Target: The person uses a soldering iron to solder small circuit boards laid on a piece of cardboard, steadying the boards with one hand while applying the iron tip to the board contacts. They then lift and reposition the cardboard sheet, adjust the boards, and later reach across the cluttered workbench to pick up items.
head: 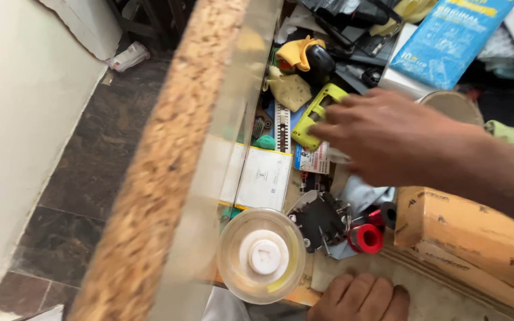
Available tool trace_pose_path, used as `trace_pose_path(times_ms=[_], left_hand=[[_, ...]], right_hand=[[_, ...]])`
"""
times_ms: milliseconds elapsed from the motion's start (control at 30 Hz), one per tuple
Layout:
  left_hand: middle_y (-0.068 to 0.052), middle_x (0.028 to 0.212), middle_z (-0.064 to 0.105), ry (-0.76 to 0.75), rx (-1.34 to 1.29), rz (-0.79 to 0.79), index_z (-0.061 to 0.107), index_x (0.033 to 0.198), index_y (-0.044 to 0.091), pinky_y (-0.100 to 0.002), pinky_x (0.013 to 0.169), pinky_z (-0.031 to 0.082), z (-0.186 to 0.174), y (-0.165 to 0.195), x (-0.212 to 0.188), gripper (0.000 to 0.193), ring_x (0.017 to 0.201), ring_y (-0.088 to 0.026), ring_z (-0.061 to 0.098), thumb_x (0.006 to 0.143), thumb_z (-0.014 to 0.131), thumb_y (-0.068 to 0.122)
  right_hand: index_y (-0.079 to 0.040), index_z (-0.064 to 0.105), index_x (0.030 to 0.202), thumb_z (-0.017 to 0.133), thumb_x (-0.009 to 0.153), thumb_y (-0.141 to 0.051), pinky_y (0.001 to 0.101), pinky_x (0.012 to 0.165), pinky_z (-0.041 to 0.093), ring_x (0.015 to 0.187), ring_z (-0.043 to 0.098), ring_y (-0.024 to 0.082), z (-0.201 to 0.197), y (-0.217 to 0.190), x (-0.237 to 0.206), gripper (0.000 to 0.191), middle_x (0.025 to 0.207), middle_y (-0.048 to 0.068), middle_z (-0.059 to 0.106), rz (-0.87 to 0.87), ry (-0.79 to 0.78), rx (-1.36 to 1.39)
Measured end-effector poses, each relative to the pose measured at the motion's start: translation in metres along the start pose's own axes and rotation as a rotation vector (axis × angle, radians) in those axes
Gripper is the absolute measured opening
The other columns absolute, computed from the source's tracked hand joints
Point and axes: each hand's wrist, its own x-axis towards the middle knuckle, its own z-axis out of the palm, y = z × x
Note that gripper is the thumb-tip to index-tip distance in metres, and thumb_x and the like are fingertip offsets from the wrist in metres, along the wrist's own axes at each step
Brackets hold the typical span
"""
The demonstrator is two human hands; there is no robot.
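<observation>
Fingers of the right hand (388,139) reach, spread, onto the lime-green plastic tool (316,115), touching but not yet closed around it; the left hand (361,297) rests curled, holding nothing.

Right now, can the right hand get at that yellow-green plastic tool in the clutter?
Probably yes. The right hand is stretched over the clutter with its fingertips already at the yellow-green plastic tool, which lies on top with nothing covering it. The left hand rests at the near edge, out of the way.
</observation>
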Motion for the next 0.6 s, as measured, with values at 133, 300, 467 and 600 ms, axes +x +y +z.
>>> trace_pose_path(times_ms=[133, 300, 467, 600], left_hand=[[0.005, 0.089, 0.056, 0.012, 0.093, 0.008, 0.063, 0.094, 0.019, -0.023, 0.066, 0.048, 0.013, 0.000, -0.029, 0.014, 0.082, -0.007, 0.062, 0.081, 0.068, 0.020], [0.007, 0.087, 0.052, -0.067, 0.048, -0.066, 0.062, 0.098, 0.020, -0.022, 0.071, 0.055, 0.015, 0.002, -0.055, 0.016, 0.079, -0.007, 0.058, 0.082, 0.066, 0.021], [0.008, 0.083, 0.052, -0.082, 0.067, -0.045, 0.062, 0.094, 0.020, -0.023, 0.068, 0.053, -0.004, -0.011, 0.016, 0.016, 0.079, -0.006, 0.063, 0.079, 0.069, 0.022], [0.009, 0.071, 0.045, -0.110, 0.048, -0.094, 0.058, 0.081, 0.022, -0.026, 0.055, 0.042, -0.002, -0.014, 0.035, 0.020, 0.065, -0.006, 0.053, 0.073, 0.075, 0.028]], right_hand=[[-0.008, 0.056, 0.138, 0.074, 0.087, -0.027, 0.0435, 0.099, 0.050, 0.124, 0.058, 0.028, 0.005, -0.023, 0.035, 0.057, 0.133, 0.011, 0.061, -0.300, 0.020, 0.192], [-0.002, 0.063, 0.120, 0.067, 0.094, -0.014, 0.0448, 0.093, 0.053, 0.109, 0.064, 0.029, 0.020, -0.023, 0.053, 0.029, 0.121, 0.012, 0.065, -0.492, 0.041, -0.068], [-0.004, 0.073, 0.118, 0.068, 0.082, -0.013, 0.0373, 0.093, 0.058, 0.106, 0.072, 0.027, 0.031, 0.025, 0.051, 0.037, 0.116, 0.012, 0.076, -0.523, 0.599, 0.190], [-0.012, 0.075, 0.119, 0.069, 0.091, -0.025, 0.0386, 0.087, 0.058, 0.106, 0.072, 0.025, 0.026, 0.069, 0.043, 0.031, 0.115, 0.009, 0.076, -0.218, 0.378, 0.155]])
